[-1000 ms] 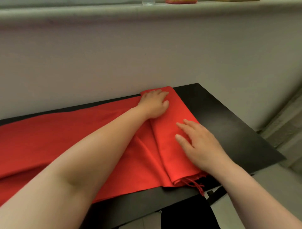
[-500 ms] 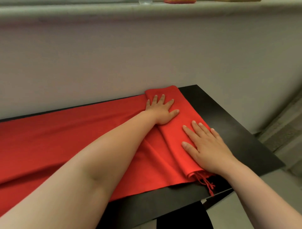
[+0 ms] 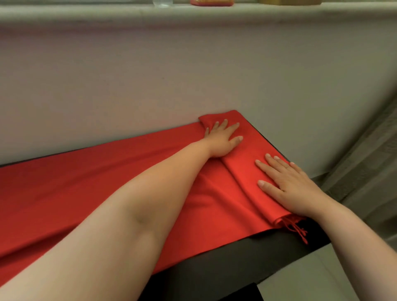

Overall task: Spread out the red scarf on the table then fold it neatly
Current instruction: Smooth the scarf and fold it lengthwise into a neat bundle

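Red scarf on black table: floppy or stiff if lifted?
Likely floppy: the red fabric scarf lies in soft creases, flattened under the left hand and right hand. Probably light: its folded end sits thin. May slide on the smooth black table.

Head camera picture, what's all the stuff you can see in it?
red scarf: one, red, spread along the table, right end folded over
tassels: a few, red, hanging off the scarf's near right corner
table: one, black, against the wall
wall: one, pale grey, behind the table
ledge: one, pale, atop the wall
small objects: three, clear, red, yellow, on the ledge, cut off
grey drape: one, grey, far right
left hand: one, flat on the fold's far end
right hand: one, flat on the fold's near end
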Demonstrator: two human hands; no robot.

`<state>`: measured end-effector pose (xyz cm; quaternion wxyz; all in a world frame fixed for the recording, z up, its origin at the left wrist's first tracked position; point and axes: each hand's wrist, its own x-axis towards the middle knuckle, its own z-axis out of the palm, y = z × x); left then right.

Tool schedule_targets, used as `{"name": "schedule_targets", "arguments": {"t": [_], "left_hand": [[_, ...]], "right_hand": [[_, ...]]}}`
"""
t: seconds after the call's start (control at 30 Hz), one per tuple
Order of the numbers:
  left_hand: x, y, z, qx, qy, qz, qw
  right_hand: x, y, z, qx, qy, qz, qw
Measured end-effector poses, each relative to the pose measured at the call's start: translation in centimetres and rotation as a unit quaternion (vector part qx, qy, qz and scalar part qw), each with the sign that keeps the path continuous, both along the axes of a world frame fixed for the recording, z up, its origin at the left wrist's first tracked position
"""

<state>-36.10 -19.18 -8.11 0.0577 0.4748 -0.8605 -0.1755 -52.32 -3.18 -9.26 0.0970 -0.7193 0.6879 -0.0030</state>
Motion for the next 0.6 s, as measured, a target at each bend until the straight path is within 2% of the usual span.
{"name": "schedule_targets", "arguments": {"t": [0.07,0.2,0.33,0.47,0.6], "left_hand": [[1.9,0.8,0.6,-0.006,0.031,-0.007,0.999],[7.3,4.9,1.3,-0.049,0.009,-0.020,0.999],[13.5,11.1,0.8,-0.048,-0.005,-0.048,0.998],[18.6,17.8,0.8,-0.092,-0.014,-0.068,0.993],[20.9,22.4,0.3,-0.092,-0.040,-0.047,0.994]], "right_hand": [[0.0,0.0,0.1,-0.008,-0.012,-0.004,1.000],[2.5,1.3,0.8,-0.110,-0.099,0.013,0.989],[8.0,3.8,1.7,-0.175,-0.148,0.139,0.963],[11.9,6.5,1.1,-0.150,-0.169,0.260,0.939],[14.1,7.3,0.1,-0.133,-0.167,0.270,0.939]]}}
